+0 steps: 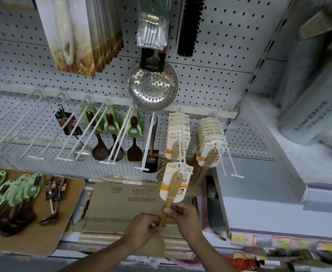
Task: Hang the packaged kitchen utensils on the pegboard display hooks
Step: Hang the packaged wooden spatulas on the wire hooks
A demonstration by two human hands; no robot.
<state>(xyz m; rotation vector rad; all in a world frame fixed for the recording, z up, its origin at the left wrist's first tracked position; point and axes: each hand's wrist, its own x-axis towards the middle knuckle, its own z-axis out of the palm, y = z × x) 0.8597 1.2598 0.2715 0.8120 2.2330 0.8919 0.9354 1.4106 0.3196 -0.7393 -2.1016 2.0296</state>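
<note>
Lower centre of frame: my left hand (144, 226) and right hand (182, 215) both have fingers curled around the wooden spatula (171, 195) handle; its card hangs on the hook (181, 154) tip.

Smooth pale wooden spatula (171, 195) with glossy printed paper card, shiny perforated metal skimmer (153, 89), matt white painted metal pegboard (220, 61), brown corrugated cardboard box (125, 199), coarse black bristle brush (190, 26), matt brown wooden board (43, 232)
</note>
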